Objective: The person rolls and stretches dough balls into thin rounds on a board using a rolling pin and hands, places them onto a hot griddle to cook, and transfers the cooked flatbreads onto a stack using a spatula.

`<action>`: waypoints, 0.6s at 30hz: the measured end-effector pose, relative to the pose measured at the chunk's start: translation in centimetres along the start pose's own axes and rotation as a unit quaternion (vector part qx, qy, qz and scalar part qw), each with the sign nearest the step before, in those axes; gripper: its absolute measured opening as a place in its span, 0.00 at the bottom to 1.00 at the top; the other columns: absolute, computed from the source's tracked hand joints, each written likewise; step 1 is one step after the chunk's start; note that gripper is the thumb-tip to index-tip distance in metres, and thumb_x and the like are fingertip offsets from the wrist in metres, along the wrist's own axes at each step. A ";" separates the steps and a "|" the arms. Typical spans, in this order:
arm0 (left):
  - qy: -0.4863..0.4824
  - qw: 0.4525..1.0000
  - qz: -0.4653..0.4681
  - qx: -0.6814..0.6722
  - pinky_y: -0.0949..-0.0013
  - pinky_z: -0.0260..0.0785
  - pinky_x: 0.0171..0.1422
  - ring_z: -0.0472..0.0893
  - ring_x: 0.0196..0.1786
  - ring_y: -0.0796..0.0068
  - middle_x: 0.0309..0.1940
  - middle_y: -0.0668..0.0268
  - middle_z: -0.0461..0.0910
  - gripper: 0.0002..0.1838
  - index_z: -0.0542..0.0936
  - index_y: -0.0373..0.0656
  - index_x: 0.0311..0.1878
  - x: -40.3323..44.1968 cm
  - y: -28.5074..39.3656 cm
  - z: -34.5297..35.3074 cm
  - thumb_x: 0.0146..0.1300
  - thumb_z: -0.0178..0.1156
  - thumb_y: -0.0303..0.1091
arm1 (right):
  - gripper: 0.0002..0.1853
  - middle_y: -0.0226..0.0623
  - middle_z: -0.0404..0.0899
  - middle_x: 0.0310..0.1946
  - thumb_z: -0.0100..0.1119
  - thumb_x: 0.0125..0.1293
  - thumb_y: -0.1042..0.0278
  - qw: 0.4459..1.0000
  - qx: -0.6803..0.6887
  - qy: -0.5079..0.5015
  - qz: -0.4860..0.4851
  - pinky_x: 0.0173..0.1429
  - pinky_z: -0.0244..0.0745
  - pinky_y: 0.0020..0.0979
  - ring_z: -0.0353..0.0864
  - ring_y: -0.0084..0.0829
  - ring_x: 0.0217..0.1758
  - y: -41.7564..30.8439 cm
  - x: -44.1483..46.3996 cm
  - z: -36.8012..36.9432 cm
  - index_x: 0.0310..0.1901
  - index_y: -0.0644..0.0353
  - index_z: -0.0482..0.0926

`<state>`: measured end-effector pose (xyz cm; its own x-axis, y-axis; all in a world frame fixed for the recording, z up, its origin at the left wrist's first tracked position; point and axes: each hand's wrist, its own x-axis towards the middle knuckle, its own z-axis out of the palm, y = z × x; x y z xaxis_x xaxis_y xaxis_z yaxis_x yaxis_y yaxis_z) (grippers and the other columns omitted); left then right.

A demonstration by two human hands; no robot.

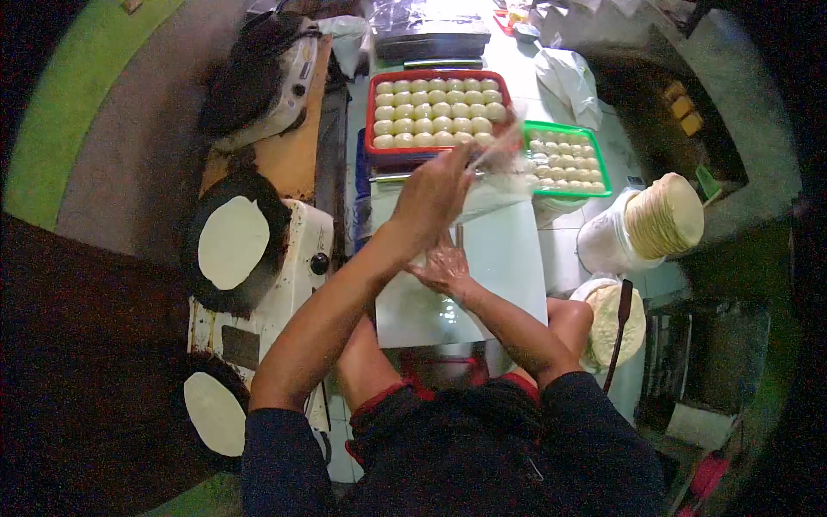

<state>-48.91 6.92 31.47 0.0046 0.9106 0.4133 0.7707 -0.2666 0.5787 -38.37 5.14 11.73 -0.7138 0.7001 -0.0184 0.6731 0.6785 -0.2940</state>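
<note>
My left hand [431, 194] is raised over the far part of the white board [504, 250], its fingers closed on a clear plastic sheet [501, 183] that is blurred by motion. Below it, my right hand [444, 265] lies on the board with its fingers apart; the fingertips are partly hidden. A thin rod shows just beyond it. Behind my left hand stands a red tray [372, 112] with rows of pale dough balls [442, 110]. The plastic sheet reaches toward a green tray [606, 172] of smaller dough balls [564, 161] at the right.
Flat dough rounds lie on two dark pans [274, 215] at the left, by a stove [310, 237] with a knob. At the right, stacked flatbreads [668, 215] lean from a white bucket [603, 237]. A dark spatula [620, 332] rests over another round stack [603, 310].
</note>
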 end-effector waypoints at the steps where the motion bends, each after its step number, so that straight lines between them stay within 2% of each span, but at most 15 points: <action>1: 0.013 1.000 0.024 -0.002 0.48 0.76 0.51 0.83 0.50 0.42 0.46 0.43 0.80 0.23 0.69 0.41 0.63 -0.5 -0.1 0.5 0.67 0.62 0.31 | 0.56 0.45 0.39 0.83 0.38 0.65 0.19 0.999 -0.032 -0.007 0.004 0.83 0.22 0.61 0.34 0.46 0.86 0.3 0.0 0.2 0.81 0.56 0.43; 5: -0.023 1.000 0.003 -0.017 0.48 0.76 0.53 0.81 0.52 0.42 0.49 0.45 0.80 0.23 0.68 0.42 0.63 -2.2 0.4 0.8 0.67 0.61 0.32 | 0.55 0.46 0.38 0.83 0.33 0.67 0.19 0.995 -0.011 -0.098 0.005 0.82 0.20 0.62 0.33 0.46 0.86 2.1 -0.7 0.9 0.81 0.57 0.39; 8: -0.041 0.999 -0.012 -0.029 0.51 0.76 0.49 0.82 0.46 0.44 0.42 0.47 0.80 0.16 0.75 0.39 0.54 -5.8 2.1 0.9 0.66 0.63 0.32 | 0.54 0.47 0.38 0.83 0.31 0.68 0.20 0.998 -0.021 -0.053 -0.021 0.81 0.22 0.64 0.34 0.46 0.86 3.7 -4.2 -1.3 0.81 0.58 0.40; 9: -0.049 0.998 -0.016 -0.031 0.51 0.76 0.48 0.82 0.45 0.45 0.41 0.48 0.80 0.14 0.76 0.39 0.52 -7.7 1.8 1.8 0.66 0.62 0.32 | 0.51 0.47 0.39 0.83 0.35 0.71 0.25 0.994 -0.060 -0.089 -0.022 0.80 0.24 0.67 0.36 0.46 0.86 5.2 -4.9 -2.4 0.80 0.61 0.43; 10: -0.027 0.998 0.009 -0.058 0.52 0.76 0.47 0.82 0.43 0.47 0.38 0.50 0.80 0.11 0.77 0.38 0.48 -9.8 2.0 2.6 0.66 0.62 0.32 | 0.48 0.48 0.42 0.82 0.42 0.71 0.30 0.997 0.041 -0.047 0.033 0.80 0.26 0.68 0.38 0.48 0.85 7.6 -5.7 -3.4 0.79 0.62 0.49; 11: -0.043 0.998 0.012 -0.042 0.52 0.76 0.46 0.81 0.41 0.46 0.38 0.51 0.79 0.10 0.78 0.37 0.47 -12.1 1.8 3.6 0.66 0.61 0.31 | 0.43 0.53 0.46 0.81 0.51 0.70 0.39 0.996 0.039 0.011 0.077 0.79 0.36 0.69 0.44 0.50 0.84 10.9 -6.5 -4.1 0.76 0.64 0.56; 13: -0.087 0.995 -0.018 -0.038 0.53 0.75 0.45 0.80 0.41 0.49 0.38 0.53 0.78 0.09 0.77 0.40 0.47 -17.0 1.1 6.6 0.65 0.59 0.30 | 0.28 0.64 0.56 0.75 0.54 0.72 0.61 0.989 -0.117 -0.071 0.059 0.72 0.63 0.61 0.57 0.52 0.79 21.4 -6.2 -3.5 0.69 0.68 0.67; 14: -0.104 0.993 -0.030 -0.034 0.53 0.75 0.45 0.80 0.41 0.50 0.38 0.54 0.77 0.09 0.77 0.41 0.47 -19.1 0.6 8.3 0.65 0.58 0.30 | 0.25 0.64 0.64 0.70 0.53 0.72 0.64 0.987 0.050 0.140 0.059 0.74 0.64 0.52 0.64 0.56 0.74 28.0 -5.0 -0.9 0.66 0.70 0.70; 15: -0.116 0.993 -0.032 -0.012 0.53 0.74 0.45 0.80 0.43 0.52 0.39 0.56 0.77 0.09 0.78 0.42 0.47 -21.0 0.0 10.0 0.65 0.58 0.29 | 0.27 0.63 0.70 0.66 0.55 0.71 0.63 0.972 0.100 0.175 0.117 0.79 0.58 0.47 0.67 0.57 0.72 25.9 -4.3 -6.0 0.66 0.73 0.69; 16: -0.127 0.991 -0.035 0.012 0.53 0.73 0.46 0.80 0.44 0.54 0.40 0.57 0.78 0.09 0.78 0.43 0.47 -22.8 -0.5 11.8 0.64 0.57 0.29 | 0.29 0.61 0.71 0.66 0.56 0.71 0.62 0.978 0.090 0.154 0.105 0.76 0.63 0.43 0.70 0.53 0.71 24.8 -2.9 -9.4 0.67 0.73 0.68; 17: -0.138 0.989 -0.038 0.036 0.53 0.72 0.47 0.80 0.45 0.56 0.40 0.58 0.78 0.10 0.79 0.44 0.47 -24.4 -0.8 13.3 0.64 0.56 0.29 | 0.28 0.59 0.73 0.65 0.57 0.71 0.63 0.979 0.108 0.158 0.073 0.74 0.65 0.44 0.72 0.53 0.69 23.5 -0.6 -10.3 0.68 0.69 0.68; 18: -0.141 0.987 -0.041 0.062 0.53 0.72 0.48 0.80 0.47 0.57 0.41 0.59 0.78 0.10 0.79 0.45 0.47 -25.7 -1.0 14.3 0.63 0.56 0.29 | 0.28 0.56 0.72 0.66 0.59 0.68 0.67 0.982 0.155 0.088 0.063 0.75 0.65 0.43 0.72 0.52 0.69 19.6 1.3 -12.1 0.69 0.64 0.69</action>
<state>-40.69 -11.73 10.21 0.1027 0.9837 0.1473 0.8478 -0.1640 0.5042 -23.78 22.10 17.48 -0.5657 0.8202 0.0845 0.6430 0.5030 -0.5775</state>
